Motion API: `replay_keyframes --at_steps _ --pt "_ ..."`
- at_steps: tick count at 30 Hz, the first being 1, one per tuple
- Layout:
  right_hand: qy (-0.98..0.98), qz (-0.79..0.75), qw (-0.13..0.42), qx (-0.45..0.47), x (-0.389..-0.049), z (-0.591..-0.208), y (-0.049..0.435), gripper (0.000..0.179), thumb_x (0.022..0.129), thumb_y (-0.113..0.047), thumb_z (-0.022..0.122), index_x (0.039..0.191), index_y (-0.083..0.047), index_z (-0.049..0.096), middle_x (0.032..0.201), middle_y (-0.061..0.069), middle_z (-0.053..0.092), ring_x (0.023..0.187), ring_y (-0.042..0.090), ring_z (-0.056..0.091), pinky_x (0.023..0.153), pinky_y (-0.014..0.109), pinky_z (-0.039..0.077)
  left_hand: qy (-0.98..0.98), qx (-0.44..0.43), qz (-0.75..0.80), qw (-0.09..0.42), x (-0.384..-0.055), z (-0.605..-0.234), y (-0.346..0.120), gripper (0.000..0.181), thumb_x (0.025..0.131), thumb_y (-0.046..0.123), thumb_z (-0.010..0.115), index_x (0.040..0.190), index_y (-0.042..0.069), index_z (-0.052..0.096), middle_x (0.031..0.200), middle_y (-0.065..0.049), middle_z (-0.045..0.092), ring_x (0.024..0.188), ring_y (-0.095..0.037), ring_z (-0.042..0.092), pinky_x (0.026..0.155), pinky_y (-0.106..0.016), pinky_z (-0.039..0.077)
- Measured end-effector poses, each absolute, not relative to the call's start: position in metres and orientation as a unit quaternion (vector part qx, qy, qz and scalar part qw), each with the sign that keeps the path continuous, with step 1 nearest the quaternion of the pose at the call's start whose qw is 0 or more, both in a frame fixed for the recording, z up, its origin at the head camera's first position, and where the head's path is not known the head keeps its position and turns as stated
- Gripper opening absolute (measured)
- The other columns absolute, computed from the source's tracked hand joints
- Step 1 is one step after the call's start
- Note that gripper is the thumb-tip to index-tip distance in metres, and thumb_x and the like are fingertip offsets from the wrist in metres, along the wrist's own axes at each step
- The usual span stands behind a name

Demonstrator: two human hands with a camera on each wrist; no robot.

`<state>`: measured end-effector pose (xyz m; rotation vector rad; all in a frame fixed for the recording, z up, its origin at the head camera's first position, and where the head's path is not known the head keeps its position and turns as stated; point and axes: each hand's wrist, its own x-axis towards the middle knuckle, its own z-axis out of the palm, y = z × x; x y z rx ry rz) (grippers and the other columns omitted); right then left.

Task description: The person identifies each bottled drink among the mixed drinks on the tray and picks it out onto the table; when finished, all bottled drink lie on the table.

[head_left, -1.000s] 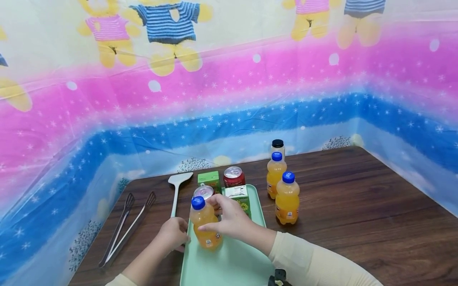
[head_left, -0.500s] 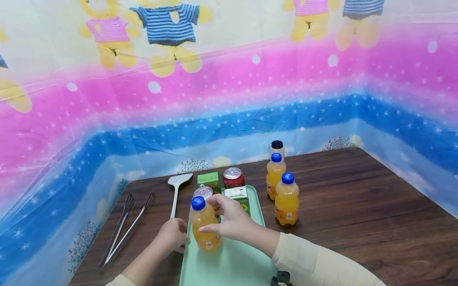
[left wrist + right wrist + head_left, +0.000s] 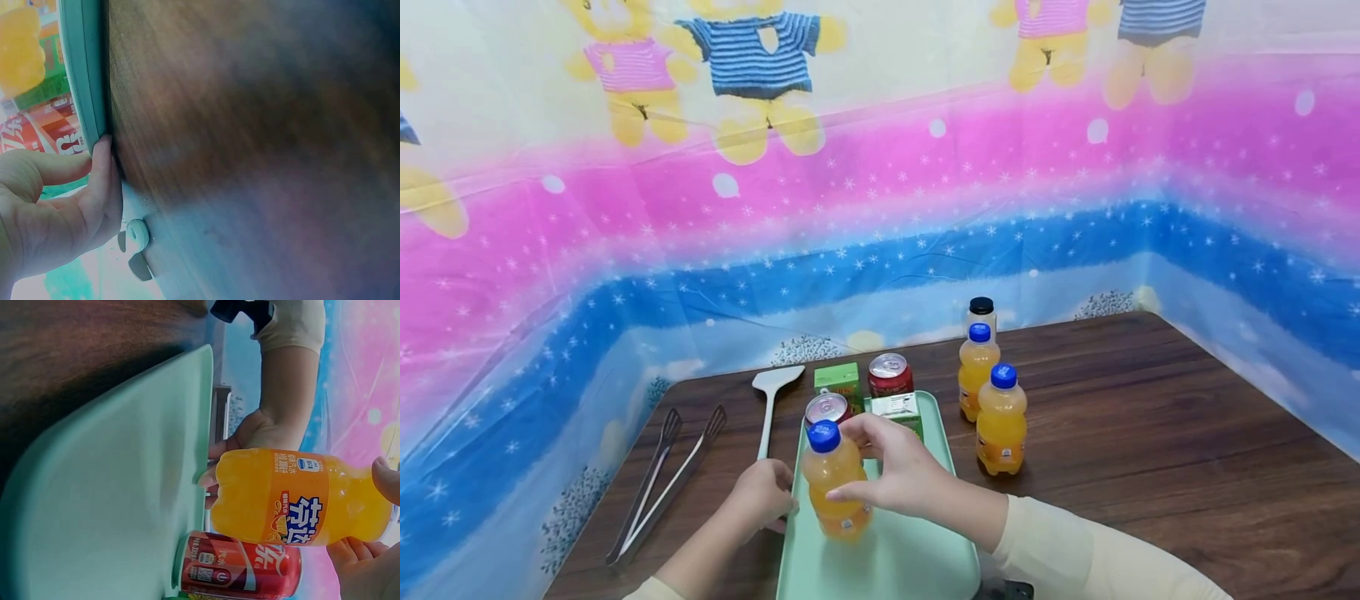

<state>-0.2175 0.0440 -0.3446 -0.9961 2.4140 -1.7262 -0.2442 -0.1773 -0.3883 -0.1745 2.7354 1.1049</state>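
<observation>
My right hand (image 3: 906, 471) holds an orange soda bottle (image 3: 823, 479) with a blue cap by its upper part. In the right wrist view the bottle (image 3: 300, 500) appears slightly above the pale green tray (image 3: 112, 475). My left hand (image 3: 762, 493) is at the tray's left edge; in the left wrist view its thumb and fingers pinch the rim (image 3: 90, 81). Just behind the bottle stands a red soda can (image 3: 827, 407). Beside that can is a green drink carton (image 3: 895, 406), partly covered by my right hand.
Another green carton (image 3: 837, 377) and red can (image 3: 891, 375) stand farther back. Right of the tray are two orange soda bottles (image 3: 1002, 421) and a black-capped bottle (image 3: 981, 307). Metal tongs (image 3: 662, 492) and a white spatula (image 3: 768, 408) lie to the left on the wooden table (image 3: 1150, 433).
My right hand, with the orange soda bottle in it, has shifted slightly toward me and to the right. The left hand stays at the tray's edge.
</observation>
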Motion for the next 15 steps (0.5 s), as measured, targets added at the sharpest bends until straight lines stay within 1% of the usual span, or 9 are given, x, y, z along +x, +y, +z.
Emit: replay_keyframes --at_steps 6,12,15 --pt "0.761 -0.559 0.016 -0.327 -0.212 -0.342 0.050 0.050 0.075 -0.021 0.079 0.118 -0.014 0.054 0.110 -0.007 0.059 0.101 0.008 0.056 0.089 0.021 0.050 0.920 -0.058 0.376 0.091 -0.242 -0.387 -0.178 0.030 0.073 -0.013 0.065 0.102 -0.013 0.056 0.080 -0.016 0.052 0.063 -0.021 0.060 0.050 -0.029 0.058" --pt "0.758 -0.558 0.016 -0.337 -0.205 -0.340 0.055 0.051 0.076 -0.020 0.079 0.119 -0.014 0.054 0.112 -0.006 0.059 0.103 0.008 0.057 0.091 0.025 0.050 0.919 -0.054 0.379 0.096 -0.242 -0.386 -0.177 0.031 0.074 -0.013 0.065 0.103 -0.014 0.055 0.080 -0.016 0.053 0.064 -0.021 0.060 0.050 -0.029 0.058" --pt "0.753 -0.563 0.016 -0.341 -0.202 -0.340 0.058 0.051 0.076 -0.019 0.079 0.120 -0.014 0.054 0.113 -0.006 0.059 0.103 0.009 0.057 0.091 0.024 0.049 0.918 -0.056 0.380 0.096 -0.243 -0.387 -0.176 0.031 0.074 -0.014 0.065 0.103 -0.014 0.055 0.081 -0.016 0.053 0.064 -0.021 0.060 0.050 -0.030 0.058"
